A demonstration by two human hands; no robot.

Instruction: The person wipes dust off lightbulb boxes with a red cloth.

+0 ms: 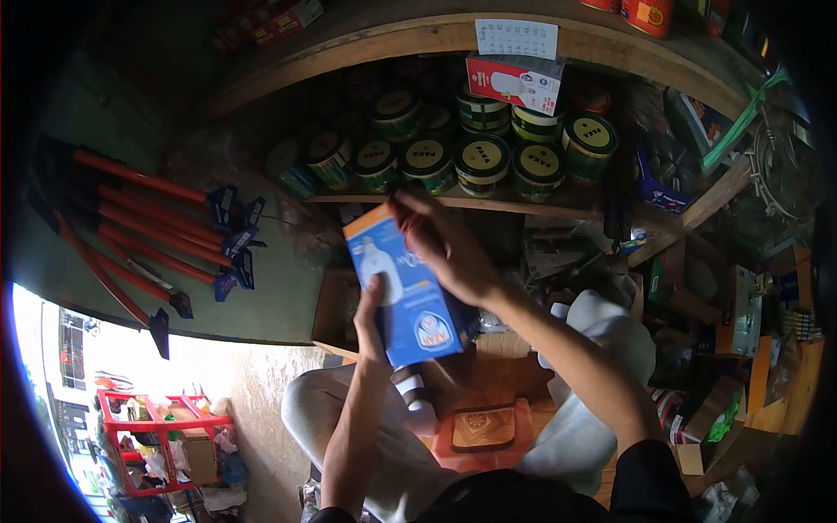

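A blue light bulb box [405,301] with an orange top edge and a picture of a white bulb is held tilted over my lap. My left hand [370,322] grips its left side, thumb across the printed front. At the upper right corner of the box, my right hand [440,248] is closed with bent fingers, slightly blurred. Its fingertips are partly in shadow, and the box's back is hidden.
Green PAKA cans [482,161] line the wooden shelf ahead, beneath a red and white bulb box [514,83]. Orange-handled tools [157,227] hang at left. A red rack [161,427] stands lower left. Cardboard boxes [697,418] crowd the right. A reddish plastic stool [484,431] is below.
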